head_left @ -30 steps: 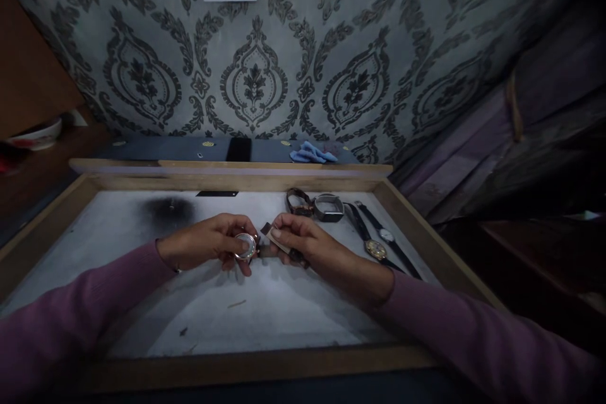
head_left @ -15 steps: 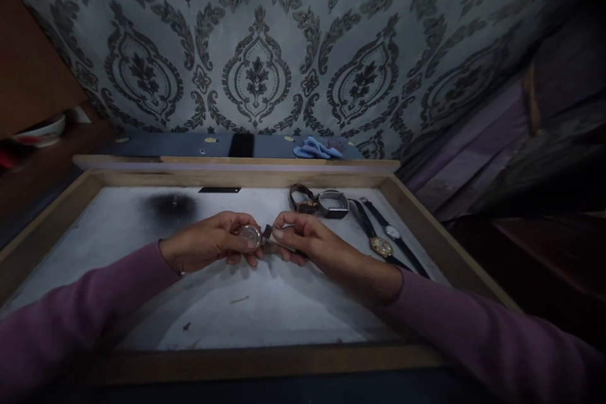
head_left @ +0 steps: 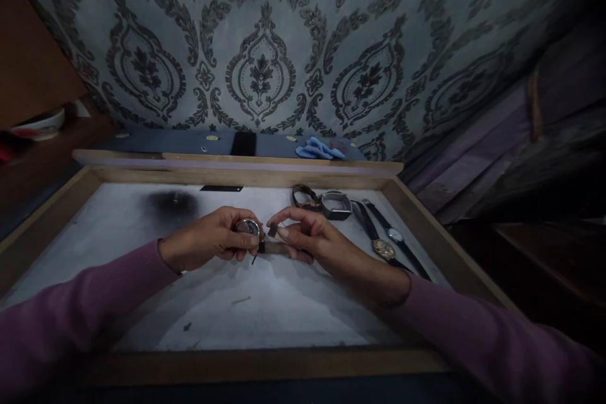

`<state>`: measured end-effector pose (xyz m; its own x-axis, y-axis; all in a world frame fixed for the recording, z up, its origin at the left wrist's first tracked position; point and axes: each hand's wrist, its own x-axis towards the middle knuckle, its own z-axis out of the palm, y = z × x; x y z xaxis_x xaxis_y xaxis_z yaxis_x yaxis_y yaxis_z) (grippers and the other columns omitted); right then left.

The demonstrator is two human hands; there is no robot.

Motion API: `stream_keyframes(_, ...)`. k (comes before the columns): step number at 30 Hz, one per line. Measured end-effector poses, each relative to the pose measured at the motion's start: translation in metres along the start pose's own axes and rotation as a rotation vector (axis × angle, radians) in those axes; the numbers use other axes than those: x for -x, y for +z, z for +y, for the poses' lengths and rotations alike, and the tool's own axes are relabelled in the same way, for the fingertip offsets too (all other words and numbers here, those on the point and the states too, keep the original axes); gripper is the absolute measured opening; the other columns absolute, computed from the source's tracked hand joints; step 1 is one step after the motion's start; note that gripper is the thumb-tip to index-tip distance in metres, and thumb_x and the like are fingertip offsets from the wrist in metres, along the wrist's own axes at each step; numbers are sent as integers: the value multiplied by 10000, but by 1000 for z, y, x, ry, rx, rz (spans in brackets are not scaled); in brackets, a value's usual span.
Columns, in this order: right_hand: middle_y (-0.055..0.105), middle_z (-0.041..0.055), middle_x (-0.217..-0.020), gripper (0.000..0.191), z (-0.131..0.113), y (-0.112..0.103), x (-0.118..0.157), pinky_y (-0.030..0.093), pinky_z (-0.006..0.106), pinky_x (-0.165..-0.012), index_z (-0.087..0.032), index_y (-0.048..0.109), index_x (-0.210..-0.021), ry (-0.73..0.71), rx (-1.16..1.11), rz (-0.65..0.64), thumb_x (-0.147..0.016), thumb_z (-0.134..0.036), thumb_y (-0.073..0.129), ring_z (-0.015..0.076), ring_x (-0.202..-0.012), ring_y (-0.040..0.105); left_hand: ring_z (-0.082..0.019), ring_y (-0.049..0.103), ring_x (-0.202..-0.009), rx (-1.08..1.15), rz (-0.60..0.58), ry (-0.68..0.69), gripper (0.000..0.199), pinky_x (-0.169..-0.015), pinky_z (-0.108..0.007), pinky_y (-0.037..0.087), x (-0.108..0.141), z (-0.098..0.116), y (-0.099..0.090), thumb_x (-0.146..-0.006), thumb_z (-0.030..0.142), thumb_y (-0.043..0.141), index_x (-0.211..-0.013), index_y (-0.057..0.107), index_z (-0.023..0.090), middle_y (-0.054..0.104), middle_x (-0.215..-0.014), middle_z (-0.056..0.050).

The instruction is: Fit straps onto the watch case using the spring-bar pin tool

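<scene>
My left hand [head_left: 218, 235] is closed round the round case of a wristwatch [head_left: 249, 226], thumb on its lower edge and dial turned up. My right hand [head_left: 315, 241] pinches a short, dark strap end [head_left: 273, 229] between thumb and fingers, just right of the case. Below it a brownish watch strap [head_left: 275, 248] runs from near the case under the right fingers. Whether both pieces belong to one strap cannot be made out. A thin dark sliver [head_left: 254, 259] sticks out beneath my left fingertips. Both hands are above the white surface.
Past my right hand lie a brown-strapped watch [head_left: 305, 197], a grey-banded watch [head_left: 336, 204], a gold-faced watch [head_left: 383, 249] and a dark-strapped watch [head_left: 394, 235]. A wooden rim [head_left: 246, 175] frames the white surface. A blue cloth [head_left: 319, 148] lies behind it.
The watch has tipped in my left hand. My right fingers have lifted slightly with the dark strap end, and more of the brownish strap shows below. The view has shifted a little.
</scene>
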<state>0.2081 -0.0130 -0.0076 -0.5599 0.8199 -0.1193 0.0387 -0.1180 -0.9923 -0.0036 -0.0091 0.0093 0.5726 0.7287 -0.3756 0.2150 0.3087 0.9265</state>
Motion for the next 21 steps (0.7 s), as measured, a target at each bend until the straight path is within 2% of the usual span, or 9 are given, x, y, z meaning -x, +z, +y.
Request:
stream_keyframes(5,483,-66,-510,282,1,0,0,190,203,-416,-168,586,-976,-4,-23,10,-839,-411,629,58,-430,322,-69,434,-558,-50,-18,-1,115,-461,-195,224,0,1,1,-709,199,608,-791,549,142,575,-710,6)
stream_keyframes(10,494,-66,-507,283,1,0,0,174,209,-403,-171,594,-966,1,-12,-2,-837,-420,633,52,-411,298,-70,429,-548,-44,-48,15,139,-458,-201,213,-1,1,1,-694,232,631,-757,548,139,560,-690,6)
stream_keyframes(16,490,-73,-498,281,0,0,1,176,202,-401,-160,602,-950,-15,-2,4,-837,-417,622,50,-405,298,-71,415,-519,-31,-34,29,175,-456,-205,213,0,-1,1,-675,268,663,-734,554,144,508,-598,36)
stream_keyframes(21,496,-77,-498,272,-1,1,1,177,206,-400,-160,602,-944,-34,23,21,-838,-410,619,47,-391,291,-64,410,-515,-39,-22,24,184,-455,-203,220,-1,-2,2,-671,270,669,-738,557,142,534,-633,28)
